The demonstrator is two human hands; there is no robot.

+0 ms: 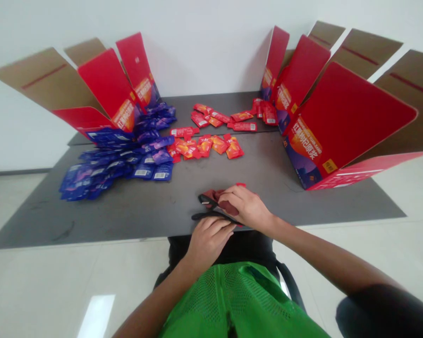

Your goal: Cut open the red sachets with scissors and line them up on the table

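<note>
Blue sachets lie heaped on the left of a grey table, with red sachets in the middle. Near the table's edge, the left hand curls its fingers over what look like black scissors handles; its grip cannot be told. The right hand bends over a dark red scrap, hiding any pinch and any blades. Open red cardboard boxes stand far right.

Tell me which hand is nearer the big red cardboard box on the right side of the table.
The right hand is nearer: it is left of the red cardboard box and apart from it. The left hand is farther, lower on the table, beyond the right hand.
</note>
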